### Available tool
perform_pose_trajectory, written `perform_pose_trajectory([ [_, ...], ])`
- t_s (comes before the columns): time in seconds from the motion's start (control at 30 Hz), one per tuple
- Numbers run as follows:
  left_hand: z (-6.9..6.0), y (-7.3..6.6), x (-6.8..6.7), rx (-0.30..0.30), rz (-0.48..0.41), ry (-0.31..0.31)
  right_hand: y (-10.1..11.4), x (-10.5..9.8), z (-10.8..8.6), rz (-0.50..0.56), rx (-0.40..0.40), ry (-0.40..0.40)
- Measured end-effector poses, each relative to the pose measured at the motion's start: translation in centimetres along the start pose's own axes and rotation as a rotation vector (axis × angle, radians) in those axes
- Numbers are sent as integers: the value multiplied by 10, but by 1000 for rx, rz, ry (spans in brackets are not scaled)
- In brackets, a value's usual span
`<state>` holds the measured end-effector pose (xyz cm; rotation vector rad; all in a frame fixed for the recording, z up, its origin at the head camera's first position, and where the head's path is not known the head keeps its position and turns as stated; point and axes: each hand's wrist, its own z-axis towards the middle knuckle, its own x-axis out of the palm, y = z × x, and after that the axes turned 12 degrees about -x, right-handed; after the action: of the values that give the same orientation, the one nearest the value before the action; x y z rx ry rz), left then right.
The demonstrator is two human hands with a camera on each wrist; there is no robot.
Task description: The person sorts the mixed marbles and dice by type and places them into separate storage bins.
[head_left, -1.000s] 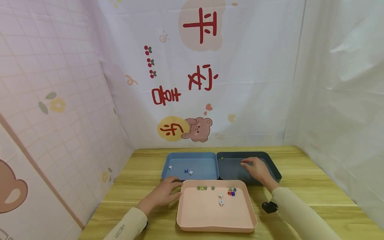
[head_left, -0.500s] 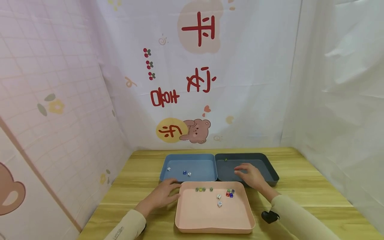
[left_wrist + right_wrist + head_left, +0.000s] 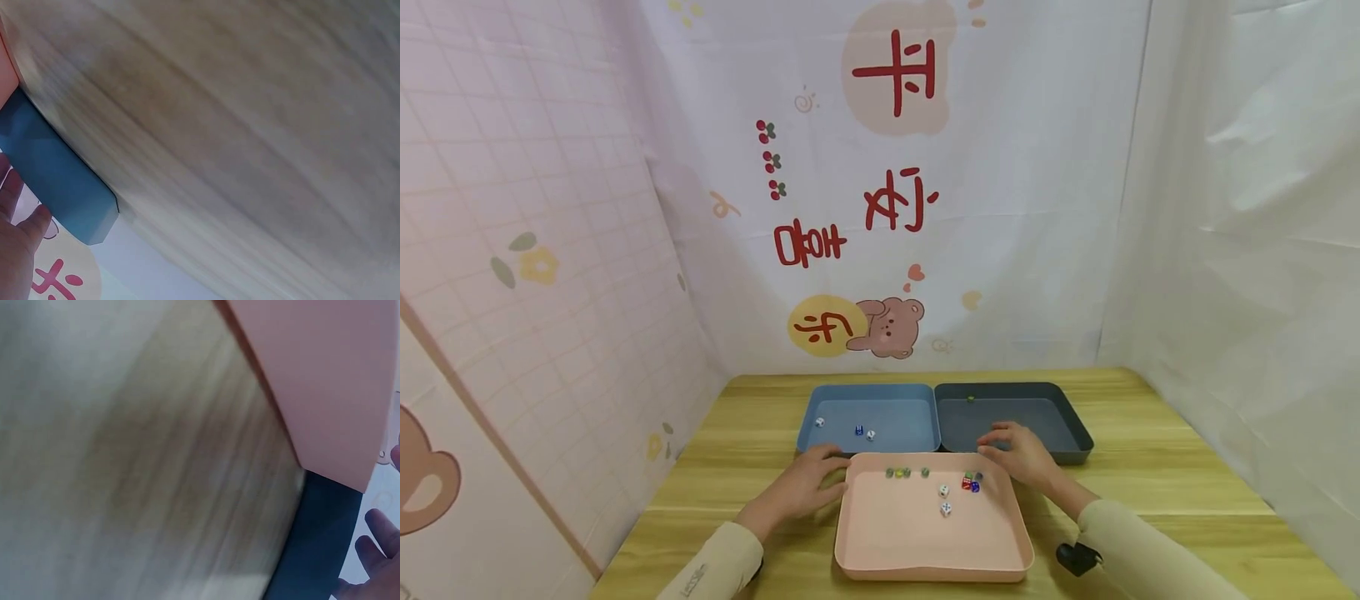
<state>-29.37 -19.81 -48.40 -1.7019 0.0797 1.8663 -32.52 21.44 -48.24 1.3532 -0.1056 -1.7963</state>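
My left hand (image 3: 801,486) rests at the left rim of the pink tray (image 3: 917,546), fingers loosely bent and holding nothing. My right hand (image 3: 1024,457) hovers between the pink tray's back right corner and the dark tray (image 3: 1045,417), relaxed, with nothing seen in its fingers. Inside the pink tray lie a white die (image 3: 943,491), another white die (image 3: 946,509), a red die (image 3: 966,483), a blue die (image 3: 975,487) and several small greenish marbles (image 3: 925,472). One small green marble (image 3: 971,398) sits at the back of the dark tray.
Behind the pink tray stands the blue tray (image 3: 895,412), side by side with the dark one. It holds a blue die (image 3: 859,431) and two white dice (image 3: 871,435). Bare wooden table (image 3: 1180,500) extends on both sides. Printed cloth (image 3: 1037,208) hangs behind.
The right hand has drawn back from over the dark tray toward the pink tray. The marble in the dark tray has shifted a little to the right. My left hand stays put.
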Motion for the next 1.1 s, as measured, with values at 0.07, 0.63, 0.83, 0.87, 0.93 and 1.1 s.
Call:
perform_pose_trajectory([
  [0.07,0,2,1,1,-2,-2,0,3,-2,7,6,9],
  [0.63,0,2,3,-51,-21,17,-2,13,-11,-206,36,109],
  [0.83,2,2,3,-46,-22,13,-3,15,-10,-255,-3,123],
  [0.87,2,2,3,-44,-25,13,-3,15,-9,-266,-4,132],
  [0.93,2,3,3,-39,-23,14,-4,16,-9,-281,6,154],
  [1.1,1,3,3,-28,-32,14,-1,17,-5,-293,26,194],
])
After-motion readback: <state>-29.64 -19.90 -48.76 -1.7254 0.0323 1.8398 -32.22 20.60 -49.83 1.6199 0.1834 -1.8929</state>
